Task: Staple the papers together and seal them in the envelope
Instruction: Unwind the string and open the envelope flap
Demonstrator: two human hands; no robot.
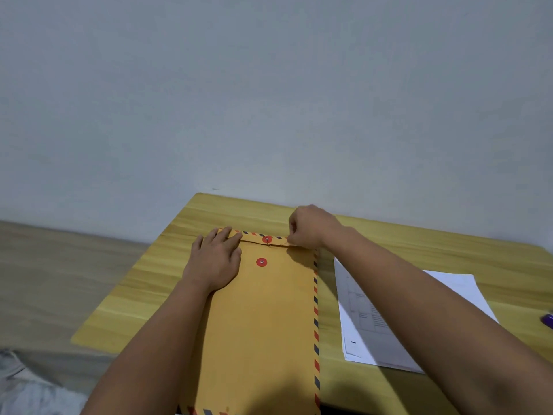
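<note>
On the table (209,215), a brown envelope (263,319) lies lengthwise, flap end away from the person, striped border along its right edge and top. Left hand (214,262) lies flat on the envelope's upper left, fingers straight and spread, tips reaching the flap (254,236) edge, pressing it down. Right hand (311,226) sits at the flap's right end, fingers curled, pinching something at the flap corner; whether it is the flap edge or a string, cannot tell. 2 red discs show on the envelope: upper disc (267,239) on the flap, lower disc (261,262) on the body just below it. Flap looks folded down over the body. Papers (368,324) lie on the table just right of the envelope, not touching it, partly hidden by the right forearm; a small dark mark near their lower left corner, maybe a staple. Purple object (547,320) at the far right frame edge, cut off, cannot identify. Wall (269,85) behind the table, floor (45,265) to the left.
</note>
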